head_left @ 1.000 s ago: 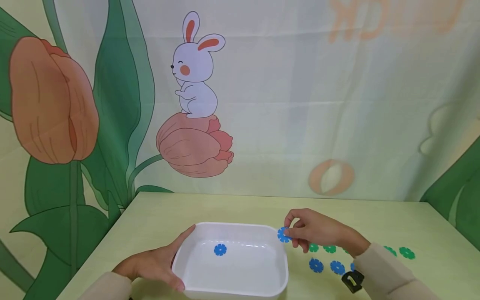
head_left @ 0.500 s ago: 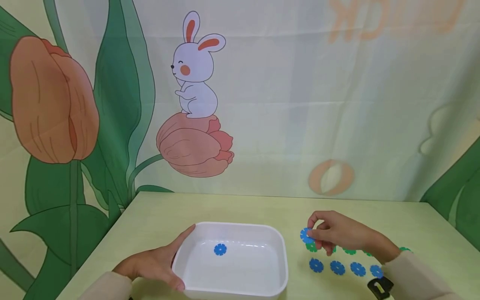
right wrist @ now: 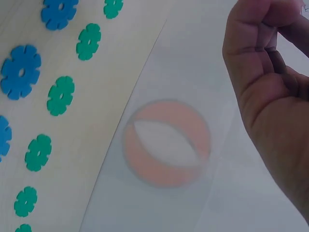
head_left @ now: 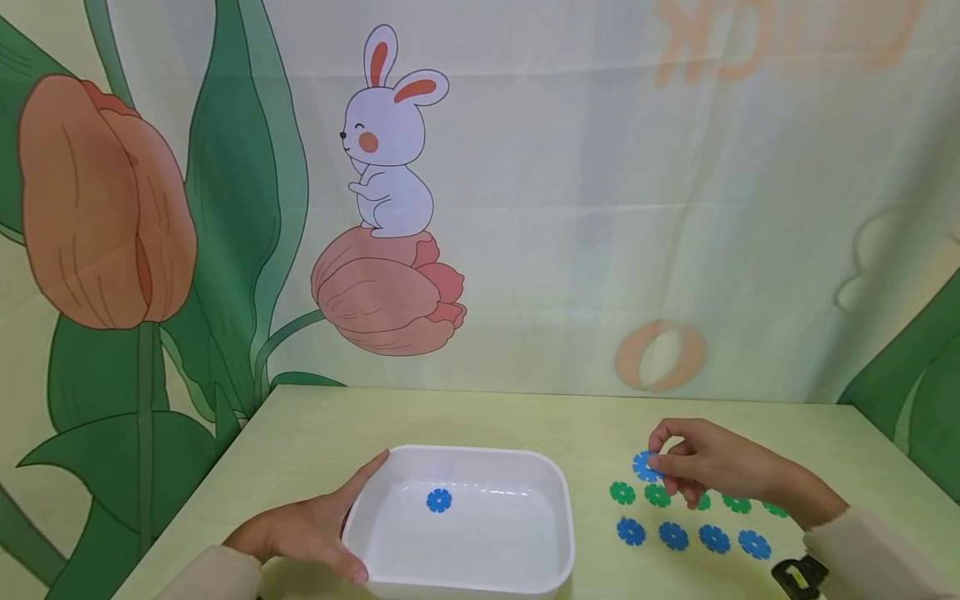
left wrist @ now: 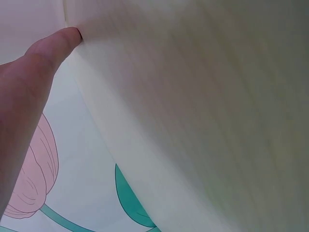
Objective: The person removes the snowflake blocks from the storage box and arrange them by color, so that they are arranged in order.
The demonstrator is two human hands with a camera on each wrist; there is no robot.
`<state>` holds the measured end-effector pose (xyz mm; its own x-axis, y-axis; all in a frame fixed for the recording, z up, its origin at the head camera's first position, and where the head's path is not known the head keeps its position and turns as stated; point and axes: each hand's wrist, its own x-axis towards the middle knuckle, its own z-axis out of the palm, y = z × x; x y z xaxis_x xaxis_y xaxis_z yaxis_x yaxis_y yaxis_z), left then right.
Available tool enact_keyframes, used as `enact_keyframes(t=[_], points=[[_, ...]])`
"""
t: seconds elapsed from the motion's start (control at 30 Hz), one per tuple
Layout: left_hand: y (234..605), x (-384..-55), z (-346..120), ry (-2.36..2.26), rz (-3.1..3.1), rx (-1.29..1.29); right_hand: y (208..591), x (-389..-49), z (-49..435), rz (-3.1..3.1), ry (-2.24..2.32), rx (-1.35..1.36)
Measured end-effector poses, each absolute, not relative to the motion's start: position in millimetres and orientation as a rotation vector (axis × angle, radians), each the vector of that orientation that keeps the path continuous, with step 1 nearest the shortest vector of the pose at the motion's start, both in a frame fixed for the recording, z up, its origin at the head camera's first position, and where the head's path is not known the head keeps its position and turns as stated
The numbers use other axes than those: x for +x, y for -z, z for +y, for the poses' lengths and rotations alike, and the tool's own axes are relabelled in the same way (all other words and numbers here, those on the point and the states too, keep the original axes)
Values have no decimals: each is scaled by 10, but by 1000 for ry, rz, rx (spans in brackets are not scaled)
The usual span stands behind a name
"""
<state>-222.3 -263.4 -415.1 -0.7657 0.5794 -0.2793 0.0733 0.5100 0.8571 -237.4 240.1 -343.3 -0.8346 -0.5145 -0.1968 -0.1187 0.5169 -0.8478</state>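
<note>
My right hand pinches a blue snowflake building disc between thumb and forefinger, just above the table. Below it lies a row of green snowflake discs, and nearer to me a row of blue snowflake discs. In the right wrist view the right hand is at the upper right; the pinched disc is out of sight there. My left hand spans the left end of a white plastic tub, thumb and fingers spread against it. One blue snowflake disc lies inside the tub.
The pale table ends at the back against a cloth backdrop printed with tulips and a rabbit. A black clip-like piece sits by the right sleeve. The right forearm partly covers the green row.
My right hand has moved right, away from the tub and over the green row, carrying the pinched blue disc. More of both disc rows shows. The left hand and tub stay put.
</note>
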Motion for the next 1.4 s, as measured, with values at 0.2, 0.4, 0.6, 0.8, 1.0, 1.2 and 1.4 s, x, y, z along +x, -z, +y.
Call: enact_keyframes(t=[0.2,0.4,0.6,0.8,1.0,1.2,1.4], points=[[4151,-2230,-2640,-1220,2201,555,3442,-2349,2503,2318,1265,-458],[4143,-2253,-2654,-1236,2167,621,3466,-2331,2613,2315,1270,-472],[4147,-2270,-2652,-1245,2143,656,3507,-2299,2726,2294,1292,-489],[4147,-2268,-2650,-1242,2151,642,3531,-2267,2863,2298,1308,-504],[4138,-2251,-2657,-1222,2177,625,3562,-2259,3002,2254,1348,-526],[4139,-2250,-2660,-1222,2175,616,3595,-2252,3119,2222,1376,-498],[4139,-2246,-2657,-1230,2170,611,3634,-2222,3270,2256,1360,-433]])
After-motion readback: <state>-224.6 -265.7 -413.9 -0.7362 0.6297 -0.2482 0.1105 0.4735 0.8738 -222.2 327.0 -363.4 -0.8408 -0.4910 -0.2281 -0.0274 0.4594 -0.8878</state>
